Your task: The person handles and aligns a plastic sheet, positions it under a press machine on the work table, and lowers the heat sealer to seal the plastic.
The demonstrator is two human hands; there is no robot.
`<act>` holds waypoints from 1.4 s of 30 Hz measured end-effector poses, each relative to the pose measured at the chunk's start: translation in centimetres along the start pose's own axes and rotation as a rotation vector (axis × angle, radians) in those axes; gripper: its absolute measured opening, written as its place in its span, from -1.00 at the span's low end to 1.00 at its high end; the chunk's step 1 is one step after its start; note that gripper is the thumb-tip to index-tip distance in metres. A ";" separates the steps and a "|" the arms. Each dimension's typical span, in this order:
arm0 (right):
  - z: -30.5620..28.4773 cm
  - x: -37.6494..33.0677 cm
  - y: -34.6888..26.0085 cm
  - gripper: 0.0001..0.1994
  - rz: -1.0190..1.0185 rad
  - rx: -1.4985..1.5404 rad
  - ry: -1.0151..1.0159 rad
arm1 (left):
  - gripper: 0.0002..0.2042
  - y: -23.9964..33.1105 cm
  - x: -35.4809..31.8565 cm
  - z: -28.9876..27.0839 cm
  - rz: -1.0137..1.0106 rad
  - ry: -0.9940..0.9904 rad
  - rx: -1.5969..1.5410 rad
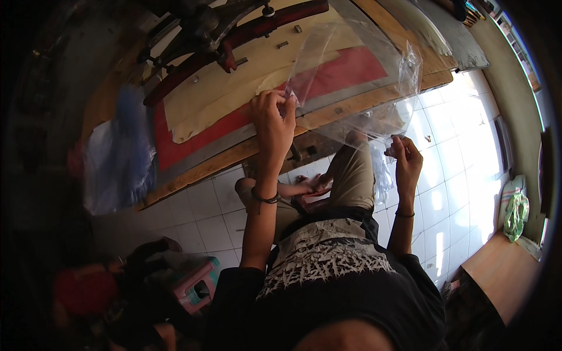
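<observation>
My left hand (273,120) is raised over the edge of a low wooden board and pinches one corner of a clear plastic bag (357,76). My right hand (404,157) grips the bag's lower right corner, near my bent knee. The bag hangs stretched between the two hands, see-through, above a wooden printing frame with a red screen (345,70). I sit cross-legged on the white tiled floor (205,210).
A dark metal clamp arm (222,35) lies across the top of the frame. A heap of bluish plastic bags (120,158) rests at the left. A pink and teal stool (196,284) stands at lower left. A green bag (516,213) sits at right.
</observation>
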State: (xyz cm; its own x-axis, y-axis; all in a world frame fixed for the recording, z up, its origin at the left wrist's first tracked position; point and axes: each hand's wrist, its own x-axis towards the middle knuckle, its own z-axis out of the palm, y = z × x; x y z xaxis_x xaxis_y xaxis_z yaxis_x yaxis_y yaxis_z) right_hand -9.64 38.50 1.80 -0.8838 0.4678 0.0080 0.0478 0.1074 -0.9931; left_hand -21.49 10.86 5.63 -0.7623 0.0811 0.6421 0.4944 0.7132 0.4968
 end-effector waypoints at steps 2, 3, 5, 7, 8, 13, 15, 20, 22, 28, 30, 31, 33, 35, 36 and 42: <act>0.0 0.2 0.2 -0.72 0.007 -0.003 0.003 | -0.81 -0.3 -0.1 0.0 -0.026 0.017 0.033; 0.0 0.3 0.3 -0.72 0.007 -0.008 -0.004 | -0.81 -0.4 0.0 -0.2 -0.072 -0.016 -0.026; 0.0 0.3 0.5 -0.72 0.008 -0.014 -0.013 | -0.80 -0.5 -0.1 -0.4 -0.120 -0.048 -0.084; -0.1 0.4 0.5 -0.74 0.013 0.009 -0.003 | -0.88 0.6 0.3 -0.9 -0.170 -0.109 -0.054; -0.1 0.4 0.8 -0.74 0.015 0.006 -0.003 | -0.88 0.7 0.2 -0.9 -0.173 -0.110 -0.057; -0.1 0.3 0.3 -0.72 0.008 0.170 0.044 | -0.77 0.2 0.2 -1.5 0.252 -0.280 0.170; 0.0 0.5 0.5 -0.60 -0.014 0.213 0.035 | -0.66 -1.1 0.2 -2.3 0.234 -0.448 0.072; -0.3 0.5 0.8 -0.61 -0.058 0.096 -0.016 | -0.40 -1.6 1.4 -4.8 0.335 -0.764 0.058; -0.3 0.1 0.5 -0.61 -0.128 -0.029 -0.025 | -0.19 -1.9 1.5 -5.0 0.336 -0.819 0.091; -1.5 -0.3 0.2 -0.68 -0.339 -0.359 -0.127 | -0.21 -1.2 0.1 -4.3 0.385 -0.654 0.204; -1.8 -0.6 0.7 -0.65 -0.400 -0.460 -0.124 | -0.21 -1.3 -0.1 -4.1 0.388 -0.642 0.202; -2.1 -0.7 1.1 -0.62 -0.451 -0.567 -0.115 | -0.21 -1.3 -0.1 -4.0 0.391 -0.639 0.191; -2.5 -0.7 1.4 -0.52 -0.376 -0.520 -0.189 | -0.20 -1.0 -0.4 -3.8 0.398 -0.609 0.197; -1.9 -1.1 0.9 -0.47 -0.561 -0.645 -0.078 | -0.19 -1.1 -0.6 -3.6 0.371 -0.593 0.137; -1.9 -0.8 1.3 -0.42 -0.532 -0.619 -0.092 | -0.19 -1.0 -0.7 -3.6 0.372 -0.588 0.139; -1.3 1.0 2.5 -0.55 -0.783 -0.735 -0.086 | -0.20 -0.3 -0.7 -3.5 0.209 -0.529 0.058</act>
State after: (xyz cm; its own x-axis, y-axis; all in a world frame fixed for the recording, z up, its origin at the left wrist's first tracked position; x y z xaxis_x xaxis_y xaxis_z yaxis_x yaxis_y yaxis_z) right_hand -9.75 40.41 -0.55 -0.8185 -0.0204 0.5741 -0.3031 0.8643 -0.4013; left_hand -19.65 8.12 7.03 -0.7636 0.5512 0.3363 0.6446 0.6806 0.3481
